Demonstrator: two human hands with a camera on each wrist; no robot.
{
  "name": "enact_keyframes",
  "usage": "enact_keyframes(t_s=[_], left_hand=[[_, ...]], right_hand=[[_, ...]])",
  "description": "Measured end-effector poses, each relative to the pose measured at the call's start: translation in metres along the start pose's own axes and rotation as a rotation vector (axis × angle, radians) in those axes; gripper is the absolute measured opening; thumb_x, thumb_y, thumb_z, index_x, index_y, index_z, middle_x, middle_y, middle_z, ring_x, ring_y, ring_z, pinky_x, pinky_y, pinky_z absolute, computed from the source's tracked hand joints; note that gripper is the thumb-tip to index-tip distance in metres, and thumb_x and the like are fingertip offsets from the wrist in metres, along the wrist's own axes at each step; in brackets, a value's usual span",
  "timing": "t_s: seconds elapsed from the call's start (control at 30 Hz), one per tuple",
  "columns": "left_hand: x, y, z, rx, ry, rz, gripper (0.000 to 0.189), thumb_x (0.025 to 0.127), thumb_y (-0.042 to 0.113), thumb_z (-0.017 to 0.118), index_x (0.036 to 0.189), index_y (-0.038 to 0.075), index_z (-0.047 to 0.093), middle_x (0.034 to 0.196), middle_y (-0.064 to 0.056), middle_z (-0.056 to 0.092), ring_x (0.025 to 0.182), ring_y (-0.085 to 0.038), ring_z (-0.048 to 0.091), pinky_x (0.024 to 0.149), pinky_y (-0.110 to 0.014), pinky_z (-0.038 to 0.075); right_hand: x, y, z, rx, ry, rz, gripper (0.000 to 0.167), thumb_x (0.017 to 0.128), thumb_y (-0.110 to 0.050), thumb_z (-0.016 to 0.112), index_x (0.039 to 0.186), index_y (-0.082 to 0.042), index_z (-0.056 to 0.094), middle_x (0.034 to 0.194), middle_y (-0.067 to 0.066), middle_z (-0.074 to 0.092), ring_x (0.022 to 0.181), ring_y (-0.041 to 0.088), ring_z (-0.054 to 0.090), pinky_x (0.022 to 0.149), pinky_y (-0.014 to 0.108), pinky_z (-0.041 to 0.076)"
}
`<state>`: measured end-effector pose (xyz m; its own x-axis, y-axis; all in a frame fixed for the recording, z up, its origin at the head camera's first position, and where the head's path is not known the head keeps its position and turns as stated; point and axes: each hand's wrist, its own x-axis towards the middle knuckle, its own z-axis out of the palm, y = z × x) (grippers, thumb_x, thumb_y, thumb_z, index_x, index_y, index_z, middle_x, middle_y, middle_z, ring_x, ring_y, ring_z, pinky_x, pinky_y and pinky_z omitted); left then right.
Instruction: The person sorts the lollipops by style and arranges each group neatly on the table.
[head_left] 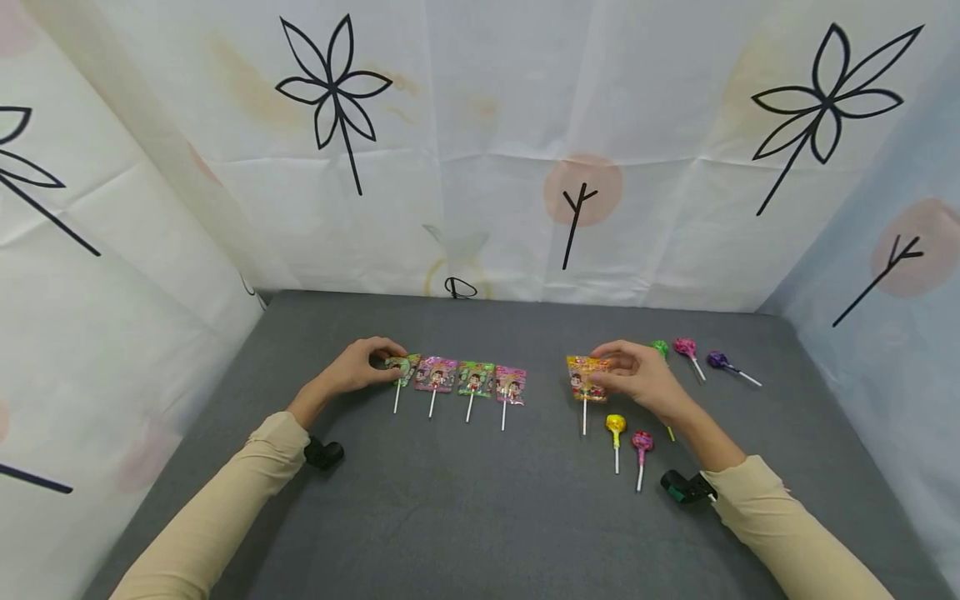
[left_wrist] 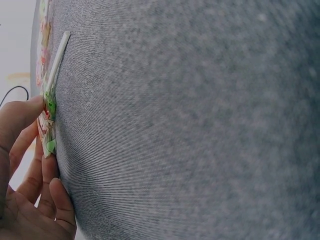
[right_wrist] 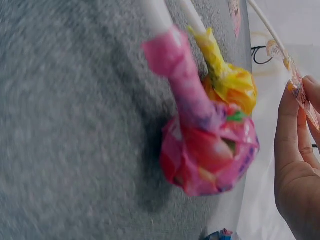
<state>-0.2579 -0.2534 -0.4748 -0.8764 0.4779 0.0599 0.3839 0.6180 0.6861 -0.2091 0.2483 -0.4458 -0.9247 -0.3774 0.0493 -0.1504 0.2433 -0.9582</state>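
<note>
Orange flat lollipop (head_left: 580, 382), pinched by the right hand (head_left: 639, 377), right of the row of flat lollipops (head_left: 475, 377); the left hand (head_left: 362, 367) pinches the leftmost green lollipop (left_wrist: 50, 106). A low right wrist could set the yellow round lollipop (head_left: 616, 423) rolling.

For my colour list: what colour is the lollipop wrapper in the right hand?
The lollipop wrapper is mostly orange-yellow, seen best in the head view.

I see room for a hand between the rightmost pink packet (head_left: 511, 386) and orange packet (head_left: 581, 385) — across the near desk (head_left: 465, 525), too — but a yellow lollipop (head_left: 615, 423) blocks the way farther right.
</note>
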Motion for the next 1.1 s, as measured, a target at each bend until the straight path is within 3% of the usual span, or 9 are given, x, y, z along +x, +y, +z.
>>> enact_keyframes(t_s=[0.43,1.1], left_hand=[[0.001,0.0,0.0,-0.003,-0.003,0.004,0.031,0.092,0.014,0.079,0.12,0.005,0.071,0.12,-0.012,0.065,0.107,-0.031,0.06,0.093,-0.053,0.046],[0.001,-0.004,0.001,-0.002,-0.004,0.036,0.03,0.091,0.012,0.079,0.119,0.004,0.071,0.119,-0.012,0.065,0.105,-0.031,0.059,0.092,-0.053,0.045]], right_hand=[[0.009,-0.001,0.021,0.041,-0.05,0.017,0.031,0.094,0.001,0.072,0.122,0.009,0.061,0.105,0.025,0.067,0.086,0.031,0.068,0.078,0.047,0.057],[0.033,-0.003,0.047,-0.01,-0.129,0.087,0.031,0.093,0.006,0.071,0.12,0.016,0.058,0.103,0.027,0.068,0.088,0.036,0.07,0.078,0.043,0.057]])
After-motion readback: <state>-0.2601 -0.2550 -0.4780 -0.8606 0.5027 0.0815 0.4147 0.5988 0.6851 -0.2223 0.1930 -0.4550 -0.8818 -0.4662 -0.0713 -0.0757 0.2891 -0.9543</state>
